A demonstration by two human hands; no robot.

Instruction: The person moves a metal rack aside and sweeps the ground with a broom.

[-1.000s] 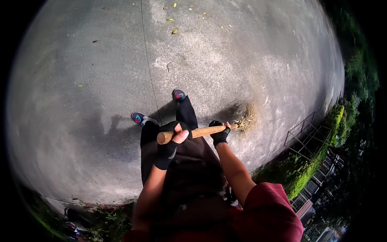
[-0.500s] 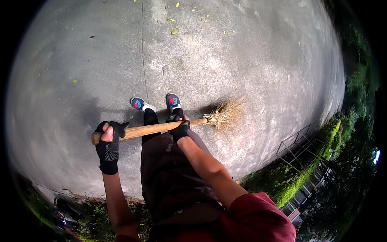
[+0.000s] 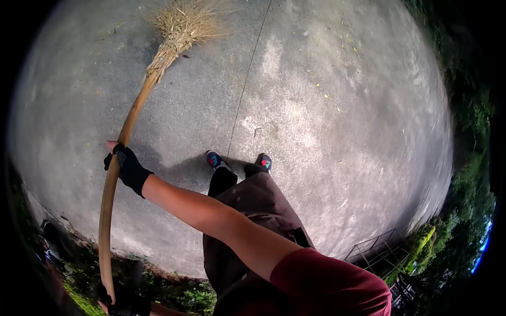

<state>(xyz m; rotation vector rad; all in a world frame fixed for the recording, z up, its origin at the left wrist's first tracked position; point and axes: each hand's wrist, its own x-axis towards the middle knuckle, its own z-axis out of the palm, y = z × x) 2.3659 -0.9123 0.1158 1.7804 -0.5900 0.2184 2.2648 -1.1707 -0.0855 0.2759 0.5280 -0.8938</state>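
A straw broom (image 3: 108, 203) with a long, slightly curved wooden handle reaches from the bottom left to the top left of the view. Its bristle head (image 3: 184, 26) is over the concrete at the top left. My right hand (image 3: 129, 167), in a black glove with bare fingertips, is wrapped round the middle of the handle, with the arm stretched across my body. Near the bottom edge my left hand (image 3: 124, 305), also gloved in black, grips the handle's end and is partly in shadow.
My shoes (image 3: 265, 161) stand on the grey concrete ground (image 3: 337, 158) beside a thin joint line. Small yellow leaves (image 3: 326, 96) are scattered ahead. Plants (image 3: 195, 297) edge the bottom left; a metal frame (image 3: 377, 250) and greenery are at the lower right.
The broom has swung from the right side over to the left, its bristles now far ahead. Both hands have moved left with it, the left hand down to the bottom edge.
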